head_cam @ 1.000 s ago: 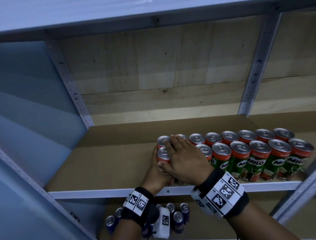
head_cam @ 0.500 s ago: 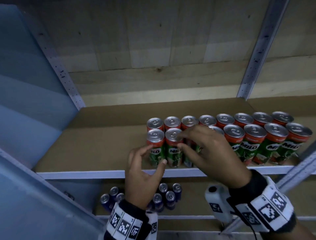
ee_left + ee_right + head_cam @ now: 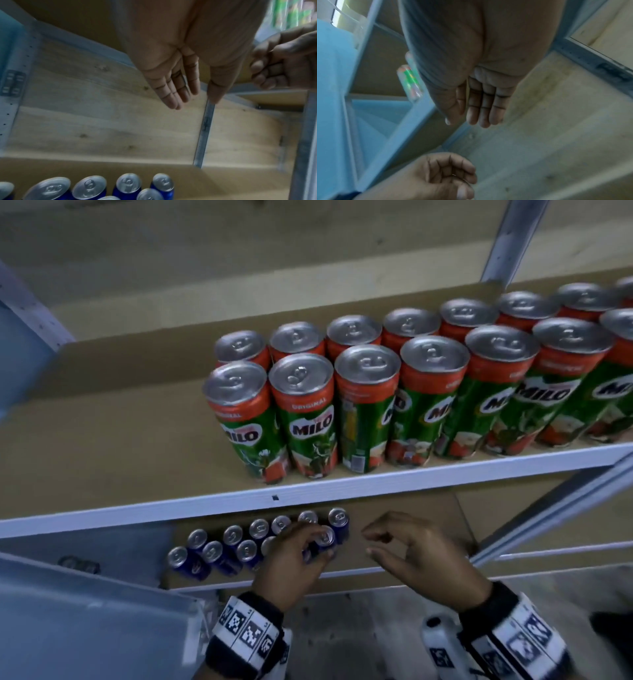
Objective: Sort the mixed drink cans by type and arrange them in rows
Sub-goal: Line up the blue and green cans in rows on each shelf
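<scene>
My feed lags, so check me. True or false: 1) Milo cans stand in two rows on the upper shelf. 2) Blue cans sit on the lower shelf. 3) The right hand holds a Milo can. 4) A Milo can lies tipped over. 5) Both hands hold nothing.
1) True: the Milo cans form two rows on the upper shelf.
2) True: the blue cans are on the lower shelf.
3) False: the right hand is empty.
4) False: all stand upright.
5) True: the left hand is also empty.
</scene>
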